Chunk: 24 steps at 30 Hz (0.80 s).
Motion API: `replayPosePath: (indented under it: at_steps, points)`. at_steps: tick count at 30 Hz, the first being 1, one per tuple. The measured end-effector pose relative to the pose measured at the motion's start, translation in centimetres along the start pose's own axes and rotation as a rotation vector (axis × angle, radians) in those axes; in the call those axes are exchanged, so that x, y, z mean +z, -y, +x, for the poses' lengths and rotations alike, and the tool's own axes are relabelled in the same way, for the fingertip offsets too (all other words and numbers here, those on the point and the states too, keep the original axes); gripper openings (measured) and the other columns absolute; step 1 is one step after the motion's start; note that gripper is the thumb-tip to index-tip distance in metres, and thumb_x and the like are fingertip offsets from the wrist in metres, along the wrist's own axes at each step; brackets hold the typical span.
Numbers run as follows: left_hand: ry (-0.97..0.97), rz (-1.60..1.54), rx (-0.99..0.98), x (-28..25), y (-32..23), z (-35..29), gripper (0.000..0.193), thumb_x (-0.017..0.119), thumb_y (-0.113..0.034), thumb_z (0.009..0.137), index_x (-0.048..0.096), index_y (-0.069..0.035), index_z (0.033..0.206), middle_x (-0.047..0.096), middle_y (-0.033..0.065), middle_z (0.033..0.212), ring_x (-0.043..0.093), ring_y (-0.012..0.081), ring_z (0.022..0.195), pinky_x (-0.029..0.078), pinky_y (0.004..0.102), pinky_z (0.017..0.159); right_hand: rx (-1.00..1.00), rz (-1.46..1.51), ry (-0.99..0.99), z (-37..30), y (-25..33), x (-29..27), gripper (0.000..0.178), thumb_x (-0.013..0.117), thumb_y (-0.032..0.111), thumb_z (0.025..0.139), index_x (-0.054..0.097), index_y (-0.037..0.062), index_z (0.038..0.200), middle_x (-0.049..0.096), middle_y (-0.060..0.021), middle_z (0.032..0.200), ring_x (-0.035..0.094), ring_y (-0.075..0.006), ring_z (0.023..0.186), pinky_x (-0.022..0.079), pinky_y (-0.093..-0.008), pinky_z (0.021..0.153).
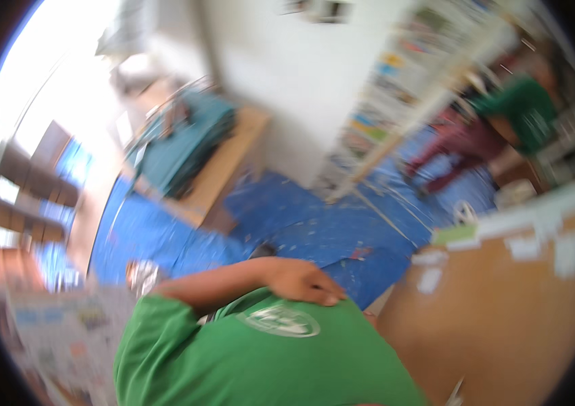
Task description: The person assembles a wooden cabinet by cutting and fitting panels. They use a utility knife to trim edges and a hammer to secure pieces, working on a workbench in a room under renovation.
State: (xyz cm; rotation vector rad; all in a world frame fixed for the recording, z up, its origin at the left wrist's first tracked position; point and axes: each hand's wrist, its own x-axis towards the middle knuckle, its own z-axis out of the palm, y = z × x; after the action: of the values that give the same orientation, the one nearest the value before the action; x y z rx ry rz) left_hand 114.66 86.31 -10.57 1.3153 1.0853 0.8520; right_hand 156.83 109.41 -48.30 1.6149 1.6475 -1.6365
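My left hand [305, 282] lies across the front of my green shirt [267, 365], just above the pale oval print on its chest. Its back faces up and the fingers rest loosely over the cloth, with nothing seen in them. Motion smears their outline a little. Past the shirt's right edge shows only a sliver of skin [370, 317], which may belong to my right hand or arm. The fingers of that hand are hidden. Closest to it is a large brown board [483, 304] with white paper pieces taped along its upper edge.
A blue tarp [287, 210] covers the floor. A wooden table [233, 166] bears a dark teal folded cloth or bag [182, 145]. Newspaper [74, 338] lies at lower left. Another person in a green shirt [521, 111] bends down at far right, beyond a pale wooden post [402, 132].
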Motion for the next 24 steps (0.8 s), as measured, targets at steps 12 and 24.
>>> replayPosePath:
  at_steps: [12, 24]
  points:
    - [0.484, -0.331, 0.901, -0.4, -20.4, 7.6, 0.06, 0.083, -0.055, 0.083, 0.07, 0.002, 0.099, 0.069, 0.014, 0.088, 0.064, 0.0244, 0.076, 0.048, 0.0363, 0.069, 0.279, 0.393, -0.234, -4.3, -8.9, 1.8, 0.032, 0.067, 0.033, 0.098, 0.061, 0.0042, 0.11, 0.067, -0.0146, 0.09, 0.066, -0.0259, 0.067, 0.052, -0.0405, 0.054]
    - [0.69, -0.51, 1.257, 5.7, -24.6, 11.4, 0.061, 0.061, -0.061, 0.098, 0.08, -0.004, 0.111, 0.042, -0.0011, 0.061, 0.036, 0.0094, 0.048, 0.021, 0.0293, 0.046, 0.303, 0.527, -0.169, -6.6, -10.1, 5.8, 0.029, 0.067, 0.033, 0.096, 0.06, 0.0075, 0.108, 0.063, -0.0117, 0.08, 0.061, -0.0227, 0.059, 0.049, -0.0383, 0.049]
